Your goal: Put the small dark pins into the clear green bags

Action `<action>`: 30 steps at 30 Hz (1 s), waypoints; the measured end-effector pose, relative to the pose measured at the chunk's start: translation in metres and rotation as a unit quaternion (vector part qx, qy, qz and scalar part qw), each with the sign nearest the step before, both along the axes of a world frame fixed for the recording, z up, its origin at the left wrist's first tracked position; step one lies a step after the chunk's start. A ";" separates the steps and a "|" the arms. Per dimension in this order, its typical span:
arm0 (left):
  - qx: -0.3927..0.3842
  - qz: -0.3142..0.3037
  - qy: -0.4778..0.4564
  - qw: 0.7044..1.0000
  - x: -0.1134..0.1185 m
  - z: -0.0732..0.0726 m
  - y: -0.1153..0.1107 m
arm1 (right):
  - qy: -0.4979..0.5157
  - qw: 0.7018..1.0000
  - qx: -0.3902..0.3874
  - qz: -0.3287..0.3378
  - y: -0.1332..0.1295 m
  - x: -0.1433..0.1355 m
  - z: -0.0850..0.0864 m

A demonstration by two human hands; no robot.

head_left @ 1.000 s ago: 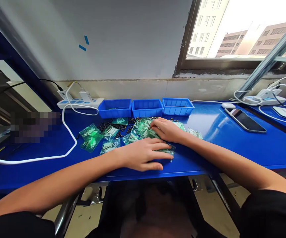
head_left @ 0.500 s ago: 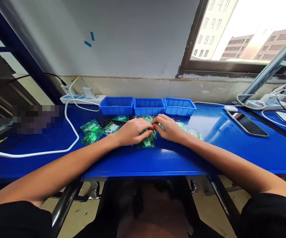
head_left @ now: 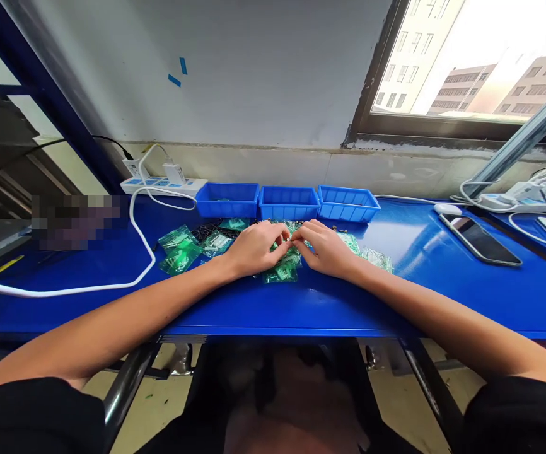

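Observation:
Fingertips of my left hand [head_left: 258, 247] and my right hand [head_left: 323, 247] meet in a pinch over the blue table [head_left: 339, 309]. Whatever sits between them is too small to make out. Beneath and around the hands lie several small green-printed clear plastic packets [head_left: 282, 271]. More green packets [head_left: 178, 252] are spread left of my left hand, beside a heap of small black parts [head_left: 207, 231]. A pale packet [head_left: 377, 258] lies by my right wrist.
Three blue plastic bins [head_left: 289, 203] stand in a row behind the hands. A white cable [head_left: 135, 239] loops across the left side from a power strip [head_left: 159, 186]. A phone [head_left: 481, 241] and a small white case [head_left: 447, 209] lie to the right.
My view has shifted slightly, so the scene sits a little further right. Both hands stay together over the packets, with the finger pinch slightly changed.

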State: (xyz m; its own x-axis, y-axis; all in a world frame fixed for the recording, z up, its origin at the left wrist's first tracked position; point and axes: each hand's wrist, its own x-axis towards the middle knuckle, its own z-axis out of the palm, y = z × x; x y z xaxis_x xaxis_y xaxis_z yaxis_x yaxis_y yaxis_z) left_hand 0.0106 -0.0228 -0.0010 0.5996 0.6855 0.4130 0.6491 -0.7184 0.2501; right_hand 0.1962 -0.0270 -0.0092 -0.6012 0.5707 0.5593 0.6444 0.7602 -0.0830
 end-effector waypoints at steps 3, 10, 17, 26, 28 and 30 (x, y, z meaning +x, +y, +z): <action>0.002 0.005 0.007 1.000 0.000 0.000 0.000 | -0.004 1.000 -0.009 0.006 0.000 0.000 0.000; -0.002 0.018 0.006 1.000 0.000 0.000 0.001 | -0.007 1.000 0.007 -0.008 -0.001 0.000 0.000; -0.013 0.005 0.011 1.000 0.000 0.001 0.002 | -0.012 0.998 0.049 -0.031 0.000 0.000 0.000; -0.025 -0.057 0.058 0.996 -0.004 0.002 0.007 | -0.045 0.999 0.006 -0.003 0.005 0.003 0.000; -0.026 -0.055 0.060 0.996 -0.003 0.002 0.007 | -0.047 0.999 0.000 0.003 0.005 0.004 0.000; -0.028 -0.048 0.061 0.997 -0.003 0.002 0.006 | -0.047 0.999 0.000 0.006 0.006 0.004 0.000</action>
State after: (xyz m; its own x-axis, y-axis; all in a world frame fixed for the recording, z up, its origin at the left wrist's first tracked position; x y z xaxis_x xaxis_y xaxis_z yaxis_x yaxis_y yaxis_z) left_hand 0.0077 -0.0163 0.0014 0.7075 0.6418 0.2960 0.6055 -0.7664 0.2144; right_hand 0.2003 -0.0214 -0.0089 -0.6581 0.5628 0.5002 0.6400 0.7681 -0.0221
